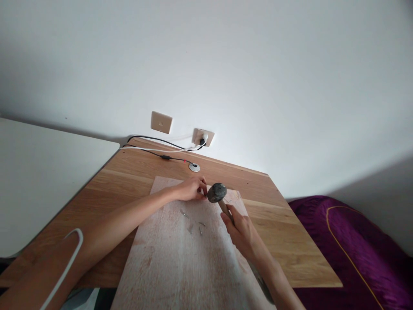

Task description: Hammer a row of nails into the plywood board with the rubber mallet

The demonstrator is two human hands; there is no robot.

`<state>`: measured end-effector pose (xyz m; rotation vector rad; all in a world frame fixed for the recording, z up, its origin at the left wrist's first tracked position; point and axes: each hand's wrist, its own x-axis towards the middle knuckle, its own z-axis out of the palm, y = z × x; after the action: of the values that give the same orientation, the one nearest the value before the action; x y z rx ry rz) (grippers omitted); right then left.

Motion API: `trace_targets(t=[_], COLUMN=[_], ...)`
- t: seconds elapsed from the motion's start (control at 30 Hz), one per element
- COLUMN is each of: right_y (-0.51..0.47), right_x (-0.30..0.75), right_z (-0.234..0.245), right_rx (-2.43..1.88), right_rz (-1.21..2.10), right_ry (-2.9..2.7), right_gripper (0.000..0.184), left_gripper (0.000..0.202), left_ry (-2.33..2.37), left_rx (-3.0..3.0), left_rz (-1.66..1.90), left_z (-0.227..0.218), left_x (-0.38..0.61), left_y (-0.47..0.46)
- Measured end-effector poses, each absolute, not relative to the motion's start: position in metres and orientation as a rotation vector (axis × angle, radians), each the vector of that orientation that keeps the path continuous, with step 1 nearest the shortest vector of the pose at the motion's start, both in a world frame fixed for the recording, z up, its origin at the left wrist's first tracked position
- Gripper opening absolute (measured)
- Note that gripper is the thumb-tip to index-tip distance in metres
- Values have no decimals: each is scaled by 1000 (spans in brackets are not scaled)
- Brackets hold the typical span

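Observation:
A pale wooden board (180, 254) lies on the wooden desk (129, 181). My right hand (241, 230) is wrapped round the handle of a hammer, whose dark head (217, 192) hovers over the board's far end. My left hand (192, 188) rests on the board just left of the hammer head, fingers pinched together on something too small to make out, probably a nail. Several loose nails (193, 224) lie on the board between my hands.
Black and white cables (161, 153) run across the desk's far edge to a wall socket (202, 137). A white cable (69, 254) crosses my left arm. A white tabletop (38, 181) stands at left, a purple cushion (348, 249) at right.

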<state>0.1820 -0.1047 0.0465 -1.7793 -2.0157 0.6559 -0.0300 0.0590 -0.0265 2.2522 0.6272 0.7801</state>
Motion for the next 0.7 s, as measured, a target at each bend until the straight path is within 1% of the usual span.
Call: trace_targets(t=[0.27,0.43,0.7], right_y=[-106,-106,-105], right_x=[181,179,182], right_z=[47,50,48], right_rx=[-1819,-1791,-1827], right_rz=[713,681,687], right_ry=[-1982,-1956,-1948], right_gripper=[34,35,37], left_gripper=[3,9,5], left_ry=[609,617,664], left_rx=[2258,2257,2272], left_rz=[797,812,751], left_z=[-28,-25,-23], left_x=[-28,-31,-31], left_y=[61,58,57])
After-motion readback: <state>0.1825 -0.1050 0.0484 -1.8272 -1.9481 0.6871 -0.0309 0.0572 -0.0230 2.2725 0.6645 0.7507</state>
